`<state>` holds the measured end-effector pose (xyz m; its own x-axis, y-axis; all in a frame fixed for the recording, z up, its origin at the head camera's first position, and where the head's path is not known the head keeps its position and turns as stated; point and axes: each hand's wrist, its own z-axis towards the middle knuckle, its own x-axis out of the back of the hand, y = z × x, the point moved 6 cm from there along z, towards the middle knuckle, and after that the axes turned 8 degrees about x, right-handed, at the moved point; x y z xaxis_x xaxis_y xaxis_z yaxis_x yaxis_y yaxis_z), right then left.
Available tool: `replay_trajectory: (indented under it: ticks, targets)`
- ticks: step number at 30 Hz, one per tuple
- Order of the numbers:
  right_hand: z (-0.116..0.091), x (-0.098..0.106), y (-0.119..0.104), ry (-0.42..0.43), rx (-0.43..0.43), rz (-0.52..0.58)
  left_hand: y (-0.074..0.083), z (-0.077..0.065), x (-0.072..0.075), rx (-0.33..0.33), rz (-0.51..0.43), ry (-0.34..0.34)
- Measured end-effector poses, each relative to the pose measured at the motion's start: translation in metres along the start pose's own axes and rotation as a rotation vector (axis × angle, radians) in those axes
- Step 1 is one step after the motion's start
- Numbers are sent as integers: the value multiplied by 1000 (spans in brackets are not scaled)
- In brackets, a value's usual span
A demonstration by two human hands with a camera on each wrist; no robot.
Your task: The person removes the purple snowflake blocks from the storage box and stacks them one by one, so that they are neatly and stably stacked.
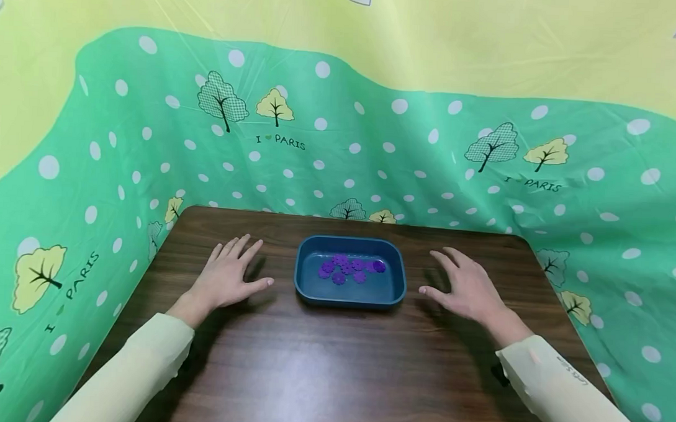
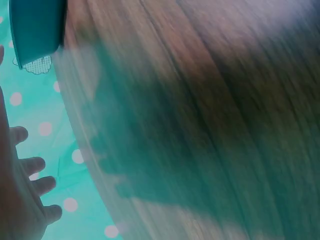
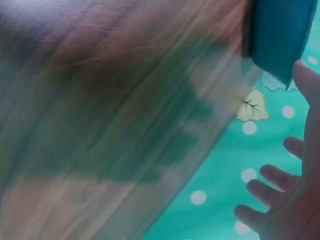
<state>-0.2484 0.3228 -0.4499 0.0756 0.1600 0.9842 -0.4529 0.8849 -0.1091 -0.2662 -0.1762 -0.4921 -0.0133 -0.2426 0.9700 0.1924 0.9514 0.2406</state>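
A dark blue rectangular tray point(image 1: 348, 302) stands toward the far middle of the wooden table. Inside it lie several small purple flower-shaped pieces point(image 1: 340, 261), grouped mostly left of its middle; a darker round purple piece point(image 1: 379, 266) is at their right end. My left hand point(image 1: 224, 278) hovers left of the tray with fingers spread and nothing held. On the opposite side, my right hand point(image 1: 466, 287) is held over the table, fingers apart and holding nothing. Both wrist views show an outer wall of the tray at a top corner, apart from the fingers.
The brown wooden table point(image 1: 310, 371) has rounded far corners. A green and yellow cloth point(image 1: 429, 158) with white dots and printed trees hangs behind and on both sides of it. Shadows of both hands fall on the wood.
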Motion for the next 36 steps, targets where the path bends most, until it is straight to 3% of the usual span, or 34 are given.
replay_trajectory:
  ticks: [10,16,27,36]
  targets:
    - [15,16,-17,22,7,51,13,-1,12,-9,-143,55]
    - [24,21,-30,57,36,103,19,1,11,47,-280,20]
    - [45,14,-59,58,76,193,35,10,-3,147,-553,-44]
    - [62,-1,-85,38,109,265,49,19,-11,140,-729,-37]
